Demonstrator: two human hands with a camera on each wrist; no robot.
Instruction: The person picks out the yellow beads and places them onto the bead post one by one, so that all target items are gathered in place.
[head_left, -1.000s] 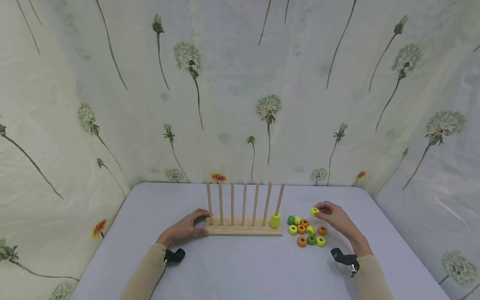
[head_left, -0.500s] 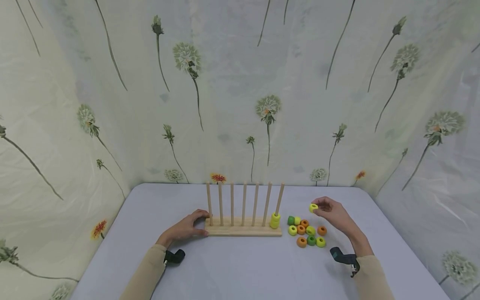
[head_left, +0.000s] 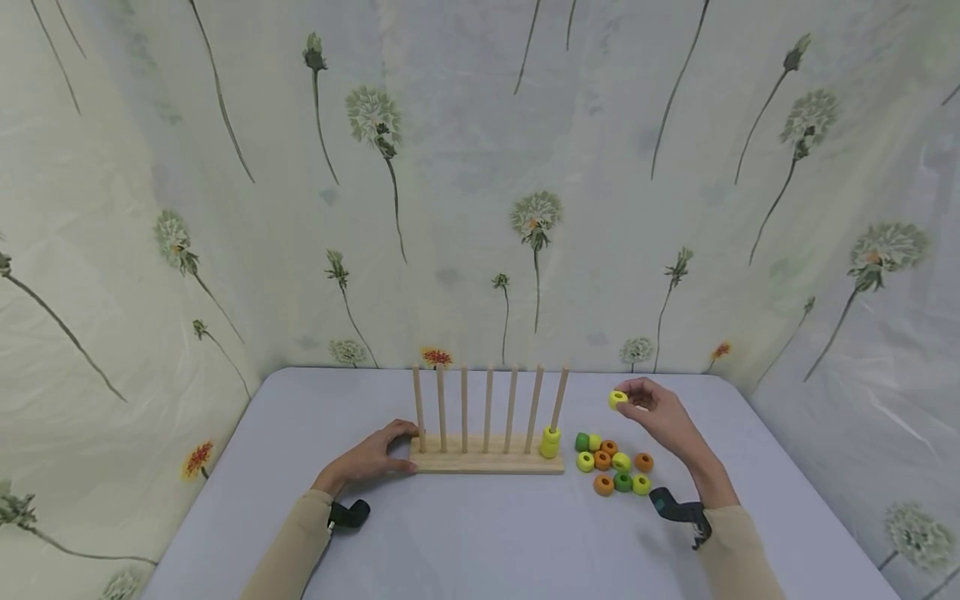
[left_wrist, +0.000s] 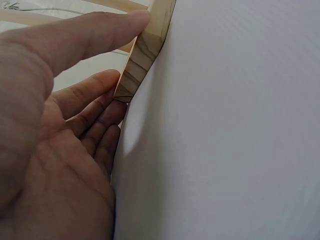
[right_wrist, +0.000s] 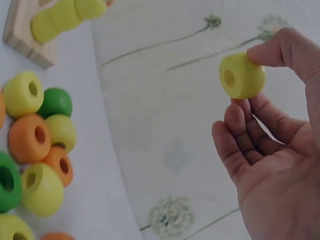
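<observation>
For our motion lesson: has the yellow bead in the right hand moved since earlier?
Yes: in the head view, the bead moved up and leftward, judged against the wooden rack.

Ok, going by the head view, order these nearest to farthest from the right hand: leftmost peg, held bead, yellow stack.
1. Held bead, in the right hand.
2. Yellow stack, on the rightmost peg.
3. Leftmost peg, beside the left hand.

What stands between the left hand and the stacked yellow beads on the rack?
Six bare wooden pegs in a row; the head view shows this.
</observation>
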